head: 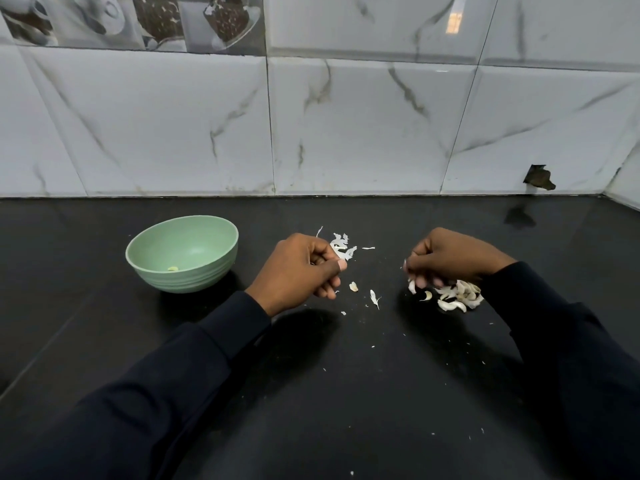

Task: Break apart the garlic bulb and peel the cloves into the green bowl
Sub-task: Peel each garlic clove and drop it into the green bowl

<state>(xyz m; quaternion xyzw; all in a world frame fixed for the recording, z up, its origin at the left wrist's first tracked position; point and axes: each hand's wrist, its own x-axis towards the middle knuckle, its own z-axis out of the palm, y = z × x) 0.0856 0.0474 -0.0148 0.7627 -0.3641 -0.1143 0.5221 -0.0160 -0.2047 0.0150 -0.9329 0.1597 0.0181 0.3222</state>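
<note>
Curling tight into the palm, the fingers [328,286] of the left hand [298,271] close with the thumb pressed against the side of the forefinger, as in a pinch. Whatever sits in that pinch is hidden, so I cannot tell whether it holds a clove. The fingers [425,280] of the right hand [450,256] are also curled, tips down on the near edge of the pile of cloves [457,297]. They touch the nearest ones, but whether one is actually gripped cannot be made out.

The bulb is already broken apart. Its cloves lie heaped under and just beside the right hand, and one small clove [353,286] lies apart between the two hands. Papery skins [341,244] are scattered just beyond the left thumb. The green bowl [194,277] stands to the left of the left hand, near but not touching, with a single peeled clove [172,269] at its bottom — so most of the peeling is probably still ahead.

Each clove is likely very light, firm and curved. Its skin looks dry, thin and brittle — apt to flake rather than come off whole. A pinch across the fat middle should hold a clove steady while a nail starts the skin at the pointed tip or the root end. Once bare, a clove may turn a little sticky. All of it rests on the black counter [346,375].
</note>
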